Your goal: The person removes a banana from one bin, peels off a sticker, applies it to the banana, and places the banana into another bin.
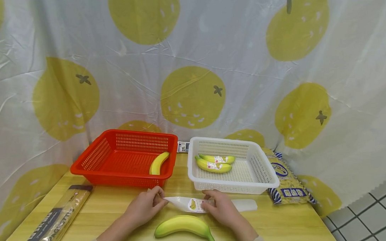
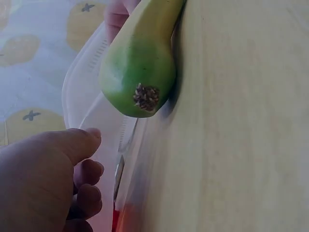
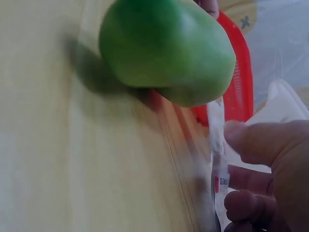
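A white strip of banana labels (image 1: 179, 203) spans the space between both hands above the wooden table. My left hand (image 1: 145, 206) pinches its narrow left end between thumb and fingers. Further along, my right hand (image 1: 224, 208) grips the strip beside a printed banana picture, with the tail end sticking out to the right. Just in front of the strip a yellow banana (image 1: 184, 224) with greenish ends lies on the table. That banana (image 2: 140, 63) looms large in the left wrist view, and its green end (image 3: 164, 53) fills the top of the right wrist view.
At the back left stands a red basket (image 1: 96, 179) with one banana (image 1: 158, 163) inside. A white basket (image 1: 233, 185) at the back right contains two labelled bananas (image 1: 213, 166). Packaged noodles (image 1: 56, 221) lie at the left, and a yellow food bag (image 1: 289, 181) at the right.
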A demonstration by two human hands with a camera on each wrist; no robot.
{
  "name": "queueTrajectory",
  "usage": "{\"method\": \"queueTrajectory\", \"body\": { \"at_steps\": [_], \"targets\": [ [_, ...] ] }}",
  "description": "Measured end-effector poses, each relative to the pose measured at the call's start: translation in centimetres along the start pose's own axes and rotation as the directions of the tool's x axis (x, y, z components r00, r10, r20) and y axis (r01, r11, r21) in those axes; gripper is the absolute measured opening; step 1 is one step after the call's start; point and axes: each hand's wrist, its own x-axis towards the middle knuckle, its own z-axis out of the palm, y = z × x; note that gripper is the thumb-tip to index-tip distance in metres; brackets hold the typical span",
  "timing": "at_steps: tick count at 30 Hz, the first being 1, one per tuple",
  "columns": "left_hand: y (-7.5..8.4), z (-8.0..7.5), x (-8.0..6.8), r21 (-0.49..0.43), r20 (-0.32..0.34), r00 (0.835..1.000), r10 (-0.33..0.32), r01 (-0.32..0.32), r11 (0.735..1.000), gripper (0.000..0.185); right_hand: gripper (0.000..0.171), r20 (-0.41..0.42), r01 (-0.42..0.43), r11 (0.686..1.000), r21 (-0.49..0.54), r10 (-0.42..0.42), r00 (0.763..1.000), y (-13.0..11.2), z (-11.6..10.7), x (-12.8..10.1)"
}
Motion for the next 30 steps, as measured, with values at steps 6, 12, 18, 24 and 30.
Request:
{"method": "queueTrajectory", "body": {
  "at_steps": [6,12,18,24,30],
  "targets": [
    [0.2,-0.3,0.0,0.047,-0.058,0.997,0.041,-0.039,0.998,0.028,0.037,-0.016,0.037,0.999,0.027,-0.036,0.999,-0.3,-0.1,0.0],
    [0.0,0.1,0.1,0.058,-0.068,0.996,0.056,-0.052,0.997,0.025,0.013,-0.017,0.015,0.997,0.072,-0.013,1.0,-0.8,-0.8,-0.3],
    [0.4,1.0,-0.1,-0.061,-0.159,0.94,0.301,-0.313,0.948,0.041,0.025,-0.109,-0.111,0.994,-0.02,0.109,0.988,-1.5,-1.2,-0.6],
    [1.4,2.0,0.0,-0.089,-0.136,0.868,0.477,-0.49,0.867,0.038,0.036,-0.361,-0.061,0.979,-0.195,-0.014,0.932,-2.5,-0.5,-0.5],
    [2.0,2.2,0.1,-0.093,-0.111,0.871,0.479,-0.489,0.867,0.038,0.034,-0.349,0.214,0.976,0.048,-0.184,0.919,-3.0,0.6,0.2]
  ]
}}
